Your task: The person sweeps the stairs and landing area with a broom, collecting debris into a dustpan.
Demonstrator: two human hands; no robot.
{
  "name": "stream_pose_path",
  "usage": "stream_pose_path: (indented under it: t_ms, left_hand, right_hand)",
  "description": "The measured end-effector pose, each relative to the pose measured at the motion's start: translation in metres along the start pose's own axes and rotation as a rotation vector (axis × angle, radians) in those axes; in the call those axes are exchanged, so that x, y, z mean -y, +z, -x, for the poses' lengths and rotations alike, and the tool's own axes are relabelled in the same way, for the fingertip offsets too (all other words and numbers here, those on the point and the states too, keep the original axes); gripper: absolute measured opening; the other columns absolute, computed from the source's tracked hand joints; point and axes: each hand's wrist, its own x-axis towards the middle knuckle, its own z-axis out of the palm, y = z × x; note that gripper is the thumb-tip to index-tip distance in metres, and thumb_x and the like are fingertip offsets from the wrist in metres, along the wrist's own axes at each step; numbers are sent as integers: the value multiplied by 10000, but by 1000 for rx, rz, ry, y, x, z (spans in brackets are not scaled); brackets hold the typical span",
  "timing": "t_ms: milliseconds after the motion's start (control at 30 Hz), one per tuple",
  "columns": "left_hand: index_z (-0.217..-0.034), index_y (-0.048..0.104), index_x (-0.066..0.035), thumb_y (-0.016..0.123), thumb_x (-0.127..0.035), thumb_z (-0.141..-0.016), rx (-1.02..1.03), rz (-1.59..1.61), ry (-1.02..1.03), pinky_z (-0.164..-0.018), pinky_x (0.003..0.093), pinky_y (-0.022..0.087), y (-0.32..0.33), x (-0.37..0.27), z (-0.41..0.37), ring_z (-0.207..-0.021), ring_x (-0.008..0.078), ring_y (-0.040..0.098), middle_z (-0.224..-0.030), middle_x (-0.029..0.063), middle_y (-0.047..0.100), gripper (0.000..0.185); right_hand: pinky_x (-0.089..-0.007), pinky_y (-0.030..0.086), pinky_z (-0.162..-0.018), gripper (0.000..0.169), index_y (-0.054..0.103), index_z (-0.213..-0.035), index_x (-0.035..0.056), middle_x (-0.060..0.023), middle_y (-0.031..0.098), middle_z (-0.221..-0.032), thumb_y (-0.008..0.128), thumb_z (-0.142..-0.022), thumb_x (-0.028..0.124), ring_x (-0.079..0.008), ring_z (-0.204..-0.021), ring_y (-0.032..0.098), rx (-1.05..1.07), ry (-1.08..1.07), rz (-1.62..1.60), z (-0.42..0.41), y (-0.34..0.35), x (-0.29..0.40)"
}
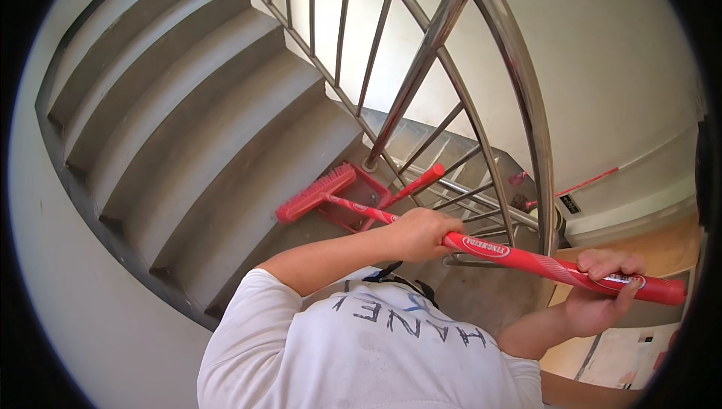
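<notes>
A red push broom with a long handle (536, 262) stretches from the steps on the left to the right side of the view. My left hand (426, 234) grips the handle partway along, knuckles up. My right hand (609, 290) holds it near the capped end, fingers over the top and thumb at the side. At the far end, the broom head (316, 195) with pink-red bristles lies by the edge of a step. Partly behind it sits a red dustpan (375, 186) holding some dark debris, its short handle (420, 179) slanting up against the railing.
Grey concrete stairs (225, 110) curve along the left beside a pale wall (67, 285). A stainless steel railing (412, 65) stands ahead and right. Beyond it, a lower flight (445, 138) and another thin red pole (586, 182) show. Wooden panels (665, 245) are at right.
</notes>
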Motion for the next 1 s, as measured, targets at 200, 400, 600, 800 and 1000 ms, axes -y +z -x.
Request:
stream_pose_path:
  t_ms: [200,400,600,800,1000]
  left_hand:
    - [-812,563,-65,666,-204,-716,-187,-126,19,-525,382,449,23,-22,40,-609,294,577,-667,87,565,197]
    - [-786,549,-60,662,-212,-716,-399,-142,-82,-526,380,444,41,-27,91,-602,291,568,-654,93,549,202]
    - [-793,551,-68,661,-207,-715,-619,-220,-334,-546,374,448,48,-16,155,-636,289,567,-683,91,558,193]
    - [-803,570,-85,659,-219,-729,-840,-332,-673,-604,378,459,48,-3,234,-701,296,565,-744,100,569,177]
    - [-790,562,-78,653,-238,-728,-869,-432,-977,-632,415,457,46,13,314,-745,320,566,-767,113,590,194]
  right_hand:
    - [-302,363,-599,189,380,-984,38,-58,450,-701,482,-852,129,-160,-601,441,100,50,-258,-5,-27,2]
    - [-298,337,-574,119,376,-898,39,-44,401,-669,481,-855,77,-141,-568,397,287,279,-663,-24,0,-26]
    - [-305,360,-565,180,411,-810,59,-40,427,-627,420,-922,201,-149,-532,423,601,525,-732,-21,75,-75]
    - [-384,457,-713,180,409,-792,67,-64,463,-670,433,-905,204,-203,-629,510,794,757,-729,28,161,-120]
    - [-396,480,-797,100,482,-847,24,-112,582,-780,421,-885,93,-238,-821,601,921,969,-657,87,216,-141]
